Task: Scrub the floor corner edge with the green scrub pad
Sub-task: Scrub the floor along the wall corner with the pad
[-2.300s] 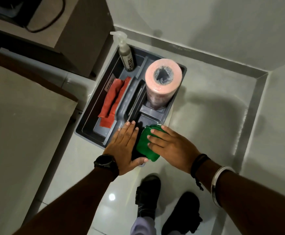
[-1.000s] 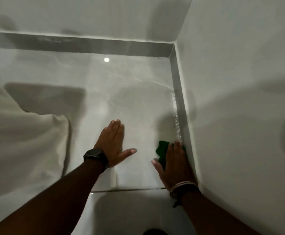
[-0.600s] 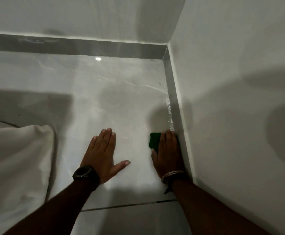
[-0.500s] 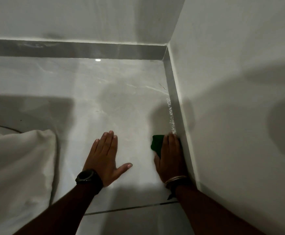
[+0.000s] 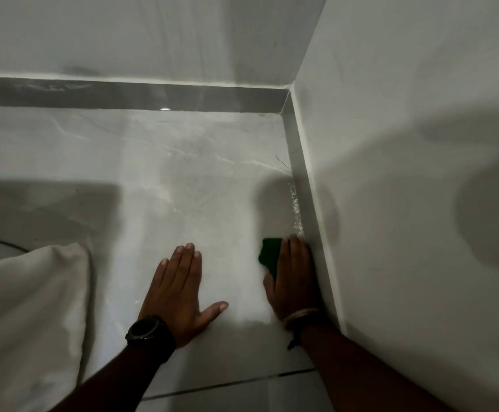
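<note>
The green scrub pad point(image 5: 269, 251) lies flat on the grey marble floor tile, pressed down under my right hand point(image 5: 293, 278); only its left part shows. The hand and pad sit against the grey skirting strip point(image 5: 306, 203) at the foot of the right wall. A line of white foam specks point(image 5: 295, 208) runs along the floor edge just beyond my fingertips. My left hand point(image 5: 180, 292), with a black watch on the wrist, rests palm down and fingers spread on the tile to the left of the pad.
The room corner point(image 5: 287, 107) is ahead, where the back skirting meets the right one. White cloth point(image 5: 28, 316) bulges in at the lower left. A tile joint point(image 5: 227, 385) crosses the floor below my wrists. The white right wall point(image 5: 420, 203) rises close beside my right arm.
Earlier both hands were at a grey caddy, taking the pad. Over the last second the right hand has slid the pad short distances back and forth along the right skirting; the left hand stays planted.
</note>
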